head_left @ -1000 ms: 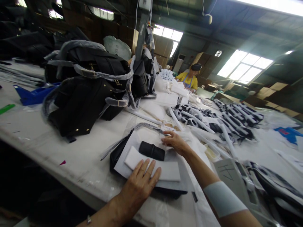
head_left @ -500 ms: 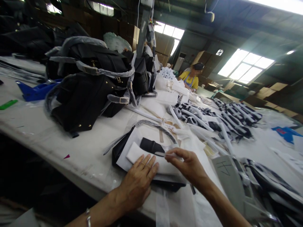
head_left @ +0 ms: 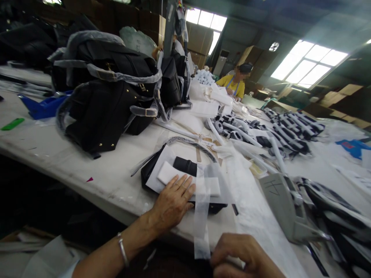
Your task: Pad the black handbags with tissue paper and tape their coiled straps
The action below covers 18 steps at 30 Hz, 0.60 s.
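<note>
A black bag (head_left: 150, 170) lies on the table with white sheet material over its front. My left hand (head_left: 174, 200) rests flat, fingers spread, on a folded white pad (head_left: 168, 173) on top of it. A black strap piece (head_left: 185, 166) shows above the pad. A translucent white strip (head_left: 202, 216) runs across the pad and hangs down over the table's front edge. Close to the strip's lower end is my right hand (head_left: 240, 253), its fingers curled; whether it holds anything is hidden.
Black bags with wrapped handles (head_left: 101, 112) are piled at the left, near a blue tool (head_left: 43, 106) and a green object (head_left: 13, 124). A grey dispenser (head_left: 281, 208) stands at right. Behind are wrapped straps (head_left: 290, 131) and a person in yellow (head_left: 232, 85).
My right hand has moved from the bag down and toward me, past the table's front edge. The translucent strip now lies lengthwise over the pad. My left hand stays on the pad.
</note>
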### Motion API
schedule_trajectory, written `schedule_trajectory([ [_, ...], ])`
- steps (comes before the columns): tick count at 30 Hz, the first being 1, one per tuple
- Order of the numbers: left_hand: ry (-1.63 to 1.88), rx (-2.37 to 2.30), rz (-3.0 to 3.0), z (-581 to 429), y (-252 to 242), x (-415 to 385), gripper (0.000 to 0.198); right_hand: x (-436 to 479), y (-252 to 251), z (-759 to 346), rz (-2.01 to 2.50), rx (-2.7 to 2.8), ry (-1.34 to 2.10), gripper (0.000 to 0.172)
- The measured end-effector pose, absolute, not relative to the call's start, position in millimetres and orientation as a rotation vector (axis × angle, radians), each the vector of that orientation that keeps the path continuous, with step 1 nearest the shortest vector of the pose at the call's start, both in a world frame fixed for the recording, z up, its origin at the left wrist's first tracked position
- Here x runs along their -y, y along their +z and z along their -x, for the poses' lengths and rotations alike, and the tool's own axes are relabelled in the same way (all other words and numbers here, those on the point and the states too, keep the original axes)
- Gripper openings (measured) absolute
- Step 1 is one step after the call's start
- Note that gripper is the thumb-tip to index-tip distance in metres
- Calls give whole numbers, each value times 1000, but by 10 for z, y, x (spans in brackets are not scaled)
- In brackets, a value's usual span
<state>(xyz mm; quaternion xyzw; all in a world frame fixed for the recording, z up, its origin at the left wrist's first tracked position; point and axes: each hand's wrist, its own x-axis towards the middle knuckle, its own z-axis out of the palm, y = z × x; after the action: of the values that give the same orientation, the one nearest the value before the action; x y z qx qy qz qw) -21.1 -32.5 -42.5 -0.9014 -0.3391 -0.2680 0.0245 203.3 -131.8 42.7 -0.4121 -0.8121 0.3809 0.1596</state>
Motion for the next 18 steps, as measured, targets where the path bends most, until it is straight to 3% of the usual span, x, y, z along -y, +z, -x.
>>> schedule_trajectory([
  [4, -825, 1024, 2790, 203, -437, 321, 42, 1324, 155, -2068, 1188, 2498, 477, 37],
  [7, -844, 1015, 2763, 198, -461, 323, 42, 1335, -139, -2007, 1113, 2471, 215, 23],
  [18, -922, 957, 2718, 199, -536, 303, 37, 1522, -374, -1930, 895, 2364, 223, 7],
])
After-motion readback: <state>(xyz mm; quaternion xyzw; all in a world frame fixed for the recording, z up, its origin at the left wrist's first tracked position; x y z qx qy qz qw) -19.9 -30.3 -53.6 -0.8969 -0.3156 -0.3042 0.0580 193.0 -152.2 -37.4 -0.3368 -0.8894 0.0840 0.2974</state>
